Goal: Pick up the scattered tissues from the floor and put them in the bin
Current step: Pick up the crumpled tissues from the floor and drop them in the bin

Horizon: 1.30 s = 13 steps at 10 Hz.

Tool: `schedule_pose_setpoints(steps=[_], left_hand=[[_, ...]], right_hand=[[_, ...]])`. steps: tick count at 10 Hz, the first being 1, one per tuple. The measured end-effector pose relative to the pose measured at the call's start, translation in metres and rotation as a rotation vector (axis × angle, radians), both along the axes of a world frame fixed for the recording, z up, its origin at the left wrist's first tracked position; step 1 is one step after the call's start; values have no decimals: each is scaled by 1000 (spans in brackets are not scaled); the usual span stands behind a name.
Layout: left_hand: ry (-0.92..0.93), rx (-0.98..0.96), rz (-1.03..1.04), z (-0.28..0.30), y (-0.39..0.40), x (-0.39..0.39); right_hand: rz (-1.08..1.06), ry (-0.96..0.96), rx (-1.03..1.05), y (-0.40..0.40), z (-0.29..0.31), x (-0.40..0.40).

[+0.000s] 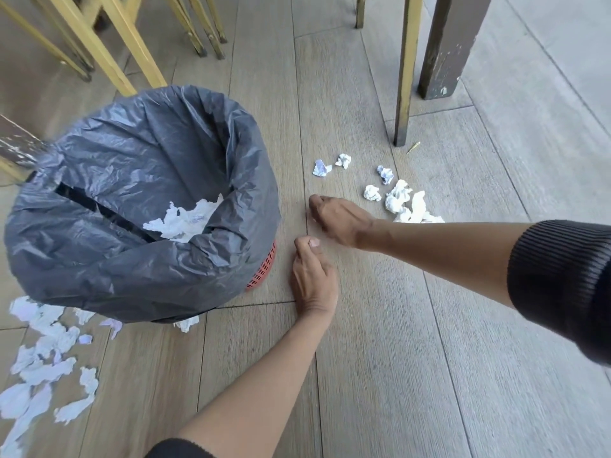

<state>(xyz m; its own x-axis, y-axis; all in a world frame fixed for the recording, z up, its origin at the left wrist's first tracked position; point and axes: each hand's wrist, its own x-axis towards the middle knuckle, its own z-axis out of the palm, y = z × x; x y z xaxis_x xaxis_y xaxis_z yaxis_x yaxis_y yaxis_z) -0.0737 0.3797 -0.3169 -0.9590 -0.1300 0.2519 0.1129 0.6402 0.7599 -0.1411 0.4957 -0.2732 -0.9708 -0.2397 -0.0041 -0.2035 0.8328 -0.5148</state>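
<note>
The bin (109,259), lined with a grey plastic bag, stands on the floor at the left with a crumpled white tissue (185,219) lying inside it. A cluster of several balled white tissues (400,196) lies on the floor right of the bin. More tissues (49,358) are strewn at the lower left, below the bin. My right hand (340,221) hovers between the bin and the right cluster, fingers hanging down loosely, no tissue visible in it. My left hand (312,279) is just beside the bin's right side, fingers curled with the thumb on top, holding nothing visible.
Gold chair legs (405,77) and a dark brown table leg (446,54) stand just behind the right tissue cluster. More gold chair legs (132,41) stand behind the bin. The red basket wall (264,269) shows under the bag. The floor is grey wood-look planks.
</note>
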Motion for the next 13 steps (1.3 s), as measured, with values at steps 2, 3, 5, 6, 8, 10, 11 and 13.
schedule_pose_setpoints(steps=[2,3,5,6,8,10,11,13], left_hand=[[-236,43,-36,19,37,-71],[-423,-42,34,32,65,-109],[-464,-227,85,23,84,-167],[-327,-243,38,5,86,-170],[-27,-239,-78,-8,83,-157],[17,-332,-161,-7,94,-164],[31,-544,-175,-13,94,-171],[174,-346,-265,-9,79,-134]], right_hand=[[-156,129,105,67,20,31],[-298,96,-25,102,25,40],[-561,204,-170,154,41,49],[-669,209,-244,172,40,49],[-782,154,-268,177,21,38],[-777,93,-237,166,-5,23],[-732,64,-190,164,-6,15],[-502,-39,-21,151,-3,-17]])
